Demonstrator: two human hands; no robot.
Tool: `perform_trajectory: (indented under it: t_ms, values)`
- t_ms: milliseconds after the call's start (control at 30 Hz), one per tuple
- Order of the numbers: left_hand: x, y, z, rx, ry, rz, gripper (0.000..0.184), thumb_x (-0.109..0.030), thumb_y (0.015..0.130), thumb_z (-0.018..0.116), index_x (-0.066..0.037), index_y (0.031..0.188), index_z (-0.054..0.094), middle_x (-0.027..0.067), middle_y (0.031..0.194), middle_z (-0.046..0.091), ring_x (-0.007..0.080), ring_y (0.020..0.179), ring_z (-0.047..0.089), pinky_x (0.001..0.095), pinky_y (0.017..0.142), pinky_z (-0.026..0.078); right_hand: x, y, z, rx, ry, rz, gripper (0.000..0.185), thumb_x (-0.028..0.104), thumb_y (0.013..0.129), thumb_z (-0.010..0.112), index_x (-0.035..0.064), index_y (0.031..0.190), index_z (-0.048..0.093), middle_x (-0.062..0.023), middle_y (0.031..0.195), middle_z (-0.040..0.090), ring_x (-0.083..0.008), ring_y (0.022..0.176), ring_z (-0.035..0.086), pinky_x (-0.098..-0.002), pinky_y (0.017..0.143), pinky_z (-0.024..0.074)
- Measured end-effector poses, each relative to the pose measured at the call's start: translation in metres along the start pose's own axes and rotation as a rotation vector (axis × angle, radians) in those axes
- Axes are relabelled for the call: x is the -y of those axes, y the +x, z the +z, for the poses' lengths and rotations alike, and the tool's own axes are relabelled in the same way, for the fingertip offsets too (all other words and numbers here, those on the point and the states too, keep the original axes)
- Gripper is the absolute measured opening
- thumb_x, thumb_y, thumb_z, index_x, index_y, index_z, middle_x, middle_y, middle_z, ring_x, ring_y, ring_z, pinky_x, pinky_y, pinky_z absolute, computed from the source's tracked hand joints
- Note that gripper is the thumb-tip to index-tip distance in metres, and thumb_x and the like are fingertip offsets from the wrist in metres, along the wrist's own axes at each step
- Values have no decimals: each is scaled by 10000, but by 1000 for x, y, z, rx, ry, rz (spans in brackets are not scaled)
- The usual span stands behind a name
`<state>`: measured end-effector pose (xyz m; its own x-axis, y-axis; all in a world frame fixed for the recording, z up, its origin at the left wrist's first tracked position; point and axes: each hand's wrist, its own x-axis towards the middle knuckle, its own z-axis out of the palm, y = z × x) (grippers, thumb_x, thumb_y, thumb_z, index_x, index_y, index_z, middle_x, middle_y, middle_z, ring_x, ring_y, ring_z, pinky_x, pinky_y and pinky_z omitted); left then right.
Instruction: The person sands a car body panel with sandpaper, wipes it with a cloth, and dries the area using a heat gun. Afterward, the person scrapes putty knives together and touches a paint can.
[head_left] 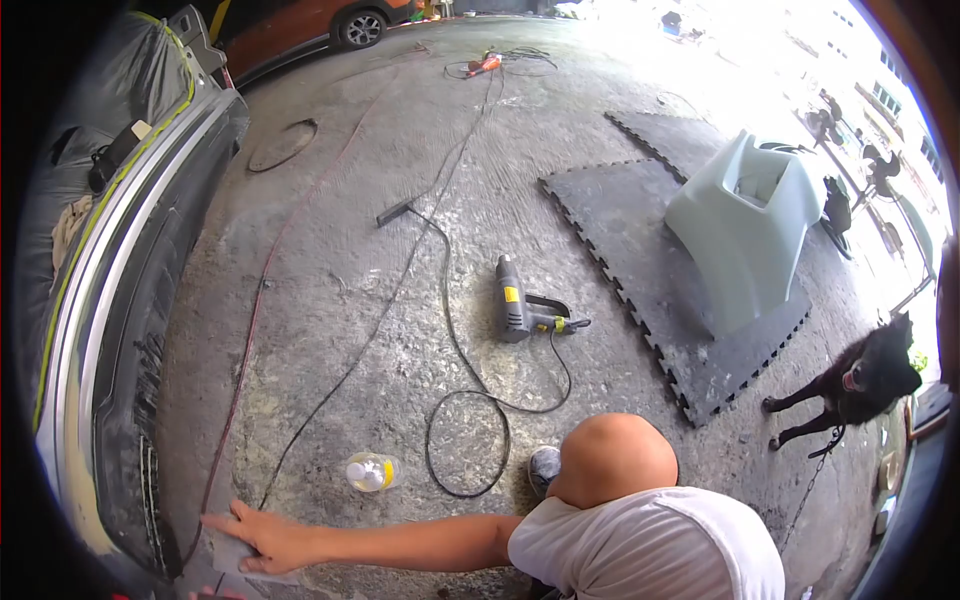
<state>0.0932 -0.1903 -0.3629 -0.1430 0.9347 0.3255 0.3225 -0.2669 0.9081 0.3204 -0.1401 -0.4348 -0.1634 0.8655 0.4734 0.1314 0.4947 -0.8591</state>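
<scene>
My left hand [262, 535] reaches out to the far lower left, with its fingers spread and pointing left. It lies over a thin grey flat piece [285, 577], close to the lower edge of the vehicle's side panel [125, 440]. Thin cables run along the ground beside the fingertips. To the right of the hand stands a clear bottle with a white cap and yellow label [371, 472]. My right hand does not show. Something reddish at the bottom edge is too cut off to make out.
A grey heat gun [515, 302] lies on the concrete, its cord looped nearby. Dark foam mats [630, 235] carry a pale bumper-like part [740, 240]. A chained black dog [860, 378] stands at right. A bare knee [617, 452] and shoe [543, 468] show below.
</scene>
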Motion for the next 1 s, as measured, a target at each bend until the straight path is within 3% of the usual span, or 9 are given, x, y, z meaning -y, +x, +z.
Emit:
perform_trajectory:
  t_ms: [33, 133, 267, 433, 533, 767, 867, 933, 1000]
  values:
    - [9, -4, 15, 38, -371, -191, 714, -342, 892, 742, 79, 1402, 474, 298, 1374, 568, 392, 1315, 516, 473, 1129, 388, 9, 2, -9, -79, 16, 71, 890, 134, 784, 760, 147, 1555, 315, -197, 1170, 421, -400, 1045, 547, -487, 843, 471]
    - [48, -31, 33, 131, 16, 20, 785, -291, 873, 746, 92, 1464, 397, 282, 1379, 565, 390, 1340, 497, 474, 1141, 372, 10, 4, 6, -74, -160, 34, 876, 113, 779, 770, 159, 1540, 339, -204, 1163, 421, -410, 1029, 548, -487, 835, 475]
    - [67, -35, 45, 118, -8, 27, 804, -286, 887, 737, 52, 1513, 361, 247, 1427, 521, 368, 1338, 493, 482, 1140, 368, -7, -1, 32, -132, -239, -78, 826, 123, 778, 783, 171, 1508, 400, -196, 1170, 429, -399, 1022, 545, -474, 830, 484]
    - [12, -38, 65, -138, -829, -669, 851, -447, 951, 617, -60, 1598, 222, 147, 1552, 368, 323, 1405, 397, 473, 1182, 328, -7, -13, 56, 73, -107, 22, 800, 114, 713, 775, 110, 1439, 438, -222, 1202, 418, -413, 1082, 526, -481, 857, 468]
    - [9, -36, 65, -165, -789, -546, 908, -589, 941, 558, -67, 1601, 217, 121, 1564, 358, 304, 1430, 363, 472, 1177, 330, 0, -22, 68, -107, -148, -188, 662, 305, 799, 733, 216, 1420, 521, -204, 1133, 609, -406, 910, 633, -532, 737, 486]
    - [-11, -30, 55, -126, -691, -676, 1023, -869, 840, 456, -1, 1381, 481, 212, 1494, 472, 384, 1351, 459, 540, 1103, 391, 18, -34, 73, 17, 15, -161, 608, 248, 813, 702, 209, 1396, 536, -224, 1246, 543, -413, 962, 614, -515, 799, 484]
    - [10, -27, 31, 9, -658, -654, 1168, -965, 761, 391, 2, 1413, 462, 199, 1459, 507, 397, 1340, 467, 535, 1112, 383, 32, -40, 61, 24, 21, -130, 619, 264, 834, 707, 193, 1418, 514, -241, 1336, 493, -428, 1072, 596, -515, 874, 488]
    - [36, -17, 9, 560, -1344, -666, 1181, -959, 757, 414, 7, 1435, 448, 190, 1445, 521, 397, 1316, 487, 562, 1107, 379, 35, -39, 56, 189, 110, -54, 652, 297, 857, 721, 192, 1454, 482, -264, 1417, 439, -445, 1194, 553, -515, 958, 471]
    - [40, -17, 6, 422, -1230, -610, 1147, -929, 776, 430, 2, 1445, 442, 184, 1458, 509, 388, 1323, 482, 555, 1109, 378, 30, -40, 64, 214, 147, -37, 661, 308, 865, 726, 192, 1464, 473, -262, 1437, 425, -444, 1225, 536, -516, 976, 462]
